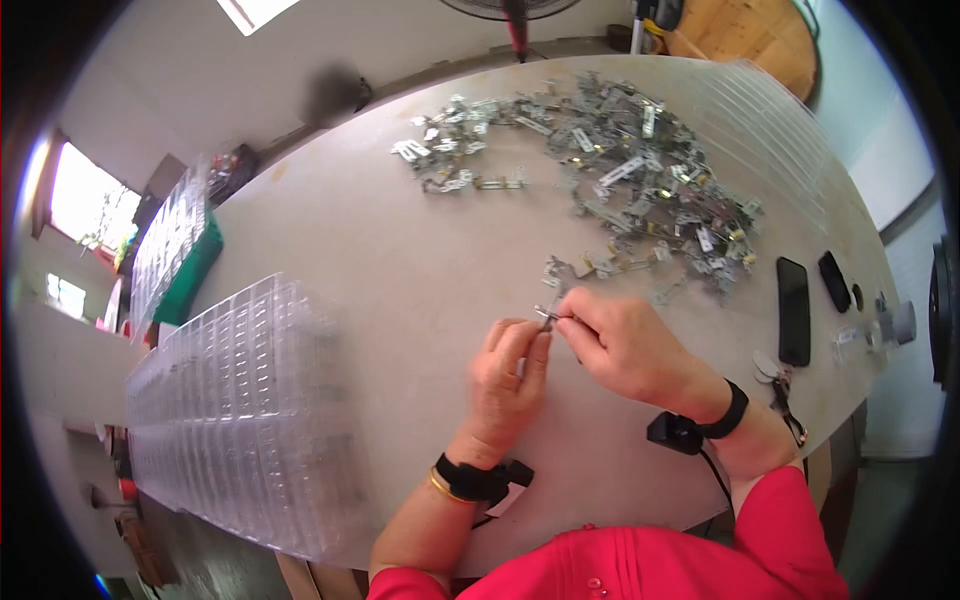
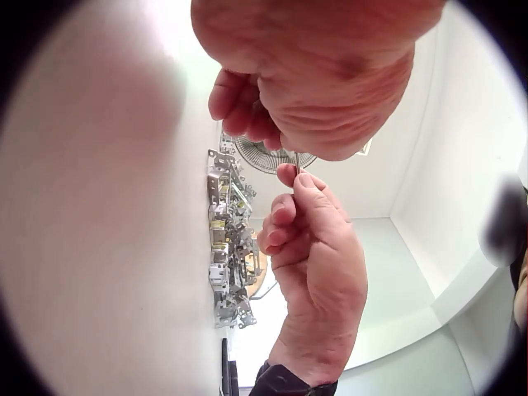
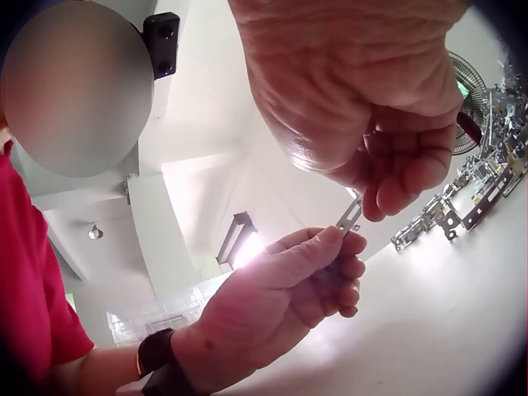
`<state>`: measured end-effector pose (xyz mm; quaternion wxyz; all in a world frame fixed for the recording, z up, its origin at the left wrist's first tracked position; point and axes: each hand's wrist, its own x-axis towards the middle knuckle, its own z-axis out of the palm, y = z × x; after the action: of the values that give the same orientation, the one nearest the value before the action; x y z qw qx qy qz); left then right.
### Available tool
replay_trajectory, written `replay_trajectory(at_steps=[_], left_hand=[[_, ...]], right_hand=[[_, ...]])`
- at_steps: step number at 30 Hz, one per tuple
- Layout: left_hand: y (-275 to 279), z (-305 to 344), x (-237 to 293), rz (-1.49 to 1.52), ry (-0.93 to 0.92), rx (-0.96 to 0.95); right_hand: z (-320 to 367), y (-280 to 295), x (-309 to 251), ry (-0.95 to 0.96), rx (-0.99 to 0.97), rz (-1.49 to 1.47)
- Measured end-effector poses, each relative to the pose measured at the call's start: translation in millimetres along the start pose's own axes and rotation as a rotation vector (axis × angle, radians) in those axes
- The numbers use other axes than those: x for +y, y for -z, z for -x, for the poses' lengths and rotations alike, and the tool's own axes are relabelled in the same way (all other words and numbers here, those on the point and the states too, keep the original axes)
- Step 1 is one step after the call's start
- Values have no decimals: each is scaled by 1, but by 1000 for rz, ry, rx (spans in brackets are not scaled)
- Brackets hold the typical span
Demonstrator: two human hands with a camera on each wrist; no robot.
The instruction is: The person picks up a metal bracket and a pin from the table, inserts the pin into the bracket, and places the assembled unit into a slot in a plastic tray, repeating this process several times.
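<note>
Between the two hands is a small slotted metal bracket (image 3: 351, 216), thin and silver. My left hand (image 1: 507, 372) pinches one end of it between thumb and forefinger. At its other end, the fingers of my right hand (image 1: 627, 342) pinch the metal, fingertips close to those of the left. In the right wrist view the bracket's slot shows between the hands; the part inside the right fingers is hidden. Just beyond the hands, loose metal parts (image 1: 605, 262) lie at the near end of a large pile (image 1: 640, 165) of similar silver pieces, some with yellowish bits.
Stacked clear plastic trays (image 1: 225, 420) stand at the table's left, with a green container (image 1: 190, 270) behind them. Another clear tray (image 1: 770, 125) lies at the far right. A phone (image 1: 793, 312), a small black object (image 1: 833, 282) and scissors (image 1: 785, 400) lie along the right edge.
</note>
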<state>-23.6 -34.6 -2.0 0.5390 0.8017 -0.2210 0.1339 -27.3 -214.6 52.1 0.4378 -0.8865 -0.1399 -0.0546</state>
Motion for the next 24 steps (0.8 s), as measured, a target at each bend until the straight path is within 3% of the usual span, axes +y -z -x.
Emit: replay_trajectory(at_steps=[2, 4, 6, 7, 9, 12, 17, 20, 22, 24], left_hand=[[-3, 1, -3, 30, -16, 24], [-4, 1, -3, 40, 17, 21], [-3, 1, -3, 44, -14, 46], [-4, 1, -4, 49, -12, 61], [-5, 1, -6, 16, -31, 102], [-6, 0, -7, -14, -88, 148], [-6, 0, -9, -40, -105, 174], [-5, 0, -11, -20, -63, 207], [-4, 0, -10, 5, 112, 207], [-5, 0, -16, -15, 153, 200]], right_hand=[[-3, -6, 0, 58, -12, -18], [-6, 0, -3, -138, 35, 0], [-6, -5, 3, -56, 37, 19], [-6, -6, 0, -25, 15, -16], [-6, -1, -6, -153, -120, -148], [-7, -4, -4, -190, -63, -178], [-7, -1, -3, -276, -201, -323], [-8, -1, 3, -299, -213, -343], [-9, -3, 7, -319, -201, -341], [-12, -3, 12, -358, -221, -384]])
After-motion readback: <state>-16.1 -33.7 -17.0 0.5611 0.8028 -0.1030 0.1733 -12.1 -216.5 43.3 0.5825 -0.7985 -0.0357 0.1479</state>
